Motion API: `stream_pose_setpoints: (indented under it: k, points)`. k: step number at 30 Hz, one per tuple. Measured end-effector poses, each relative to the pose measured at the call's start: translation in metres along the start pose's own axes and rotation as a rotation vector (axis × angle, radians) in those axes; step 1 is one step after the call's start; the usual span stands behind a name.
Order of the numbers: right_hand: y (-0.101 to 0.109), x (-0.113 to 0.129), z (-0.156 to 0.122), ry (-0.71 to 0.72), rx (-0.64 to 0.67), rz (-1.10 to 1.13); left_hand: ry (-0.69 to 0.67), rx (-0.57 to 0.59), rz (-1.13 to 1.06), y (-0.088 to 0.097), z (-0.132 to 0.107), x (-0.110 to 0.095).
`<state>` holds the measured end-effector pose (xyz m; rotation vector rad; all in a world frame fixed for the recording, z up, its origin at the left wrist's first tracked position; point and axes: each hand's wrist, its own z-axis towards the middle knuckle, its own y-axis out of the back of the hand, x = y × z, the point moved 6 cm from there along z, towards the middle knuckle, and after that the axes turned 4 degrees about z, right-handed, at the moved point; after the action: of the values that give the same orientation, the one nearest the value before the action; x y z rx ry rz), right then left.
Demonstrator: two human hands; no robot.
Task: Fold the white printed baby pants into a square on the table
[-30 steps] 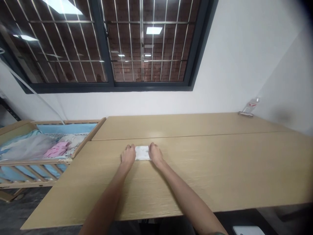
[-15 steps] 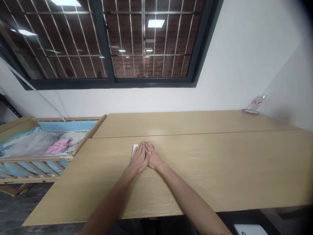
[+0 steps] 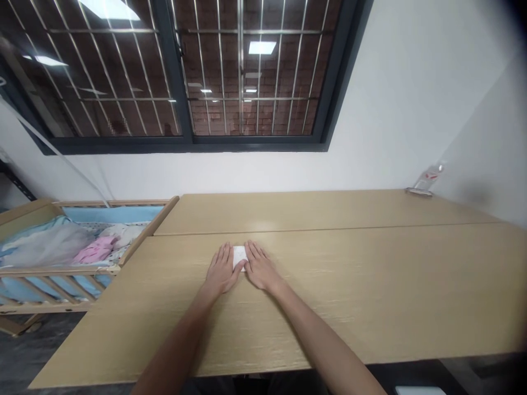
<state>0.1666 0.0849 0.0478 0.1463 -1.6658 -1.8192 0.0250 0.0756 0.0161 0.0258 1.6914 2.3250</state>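
A small folded white cloth (image 3: pixel 239 255) lies on the light wooden table (image 3: pixel 329 285), near the seam between its two boards. My left hand (image 3: pixel 221 269) lies flat on the cloth's left part, fingers stretched out and pointing away from me. My right hand (image 3: pixel 258 267) lies flat on its right part in the same way. Only a narrow strip of the cloth shows between the two hands. Neither hand grips anything.
A wooden crib (image 3: pixel 82 241) with blue, grey and pink fabrics stands against the table's left side. A clear plastic bottle (image 3: pixel 427 178) lies at the far right corner by the wall. A barred window (image 3: pixel 185 71) is above. A white object (image 3: pixel 418 390) shows below the table's near edge.
One second ago both hands were curled at the cloth's two ends. They then came together flat over it and have now slid slightly apart, uncovering a strip of cloth.
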Motion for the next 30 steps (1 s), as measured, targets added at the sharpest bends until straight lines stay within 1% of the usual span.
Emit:
stream_pose_setpoints:
  k: [3,5,8,10,13,15,19,24,27,30]
  points:
    - [0.002,-0.001,-0.002,-0.029,0.014,0.024,0.02,-0.01,-0.012,0.003,0.0,0.013]
    - [0.007,0.0,-0.003,-0.02,0.006,0.04,-0.01,-0.029,-0.04,0.012,0.003,0.02]
    - [0.022,0.005,-0.008,0.077,-0.052,0.059,-0.124,-0.046,-0.108,0.032,0.006,0.024]
    - [0.032,0.008,-0.012,0.159,-0.07,0.082,-0.189,-0.009,-0.146,0.042,0.006,0.024]
    - [0.035,0.003,-0.014,0.206,-0.033,0.119,-0.2,0.083,-0.177,0.043,0.003,0.022]
    - [0.031,-0.004,-0.011,0.201,-0.015,0.13,-0.18,0.099,-0.191,0.039,0.002,0.021]
    - [0.023,-0.017,-0.002,0.202,-0.053,0.199,-0.148,0.046,-0.211,0.035,0.005,0.021]
    - [0.017,-0.03,0.006,0.223,-0.207,0.325,-0.14,-0.012,-0.227,0.036,0.009,0.019]
    - [0.018,-0.035,0.008,0.192,-0.279,0.375,-0.121,-0.066,-0.248,0.044,0.012,0.018]
    - [0.028,-0.036,0.008,0.083,-0.338,0.405,-0.066,-0.135,-0.284,0.061,0.015,0.022]
